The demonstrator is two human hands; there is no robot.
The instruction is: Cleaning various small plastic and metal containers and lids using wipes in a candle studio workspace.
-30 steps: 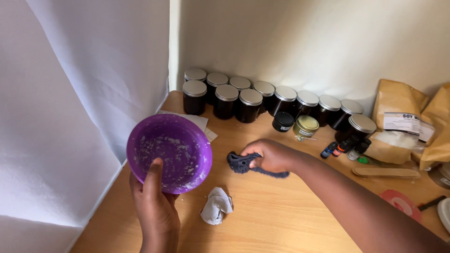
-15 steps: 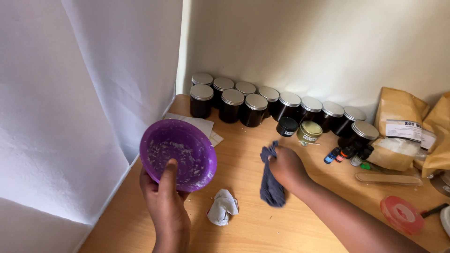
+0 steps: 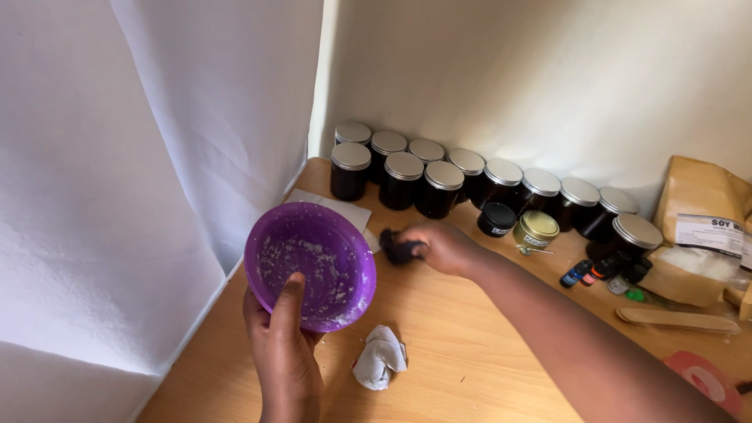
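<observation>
Left hand (image 3: 283,345) grips a purple plastic bowl (image 3: 310,265) at its near rim, thumb hooked inside, fingers underneath; bowl is tilted toward the viewer and held just above the near-left part of the wooden table (image 3: 462,352). Inside of the bowl is smeared with whitish residue. Right hand (image 3: 442,247) is closed around a bunched dark cloth (image 3: 399,246), just right of the bowl's far rim; cloth looks close to the rim, can't tell if it touches. Hands are apart, the bowl between them. A crumpled white tissue (image 3: 379,357) lies on the table near the bowl, on its right. A white paper sheet (image 3: 338,208) lies flat behind the bowl. Along the far wall: rows of dark jars with silver lids (image 3: 427,180). Right of those, a small black-lidded jar (image 3: 497,218) and a gold tin (image 3: 536,229). Farther right: small dropper bottles (image 3: 595,272), a brown paper bag (image 3: 697,227), flat wooden sticks (image 3: 674,319). White fabric backdrop (image 3: 117,172) hangs on the left.
</observation>
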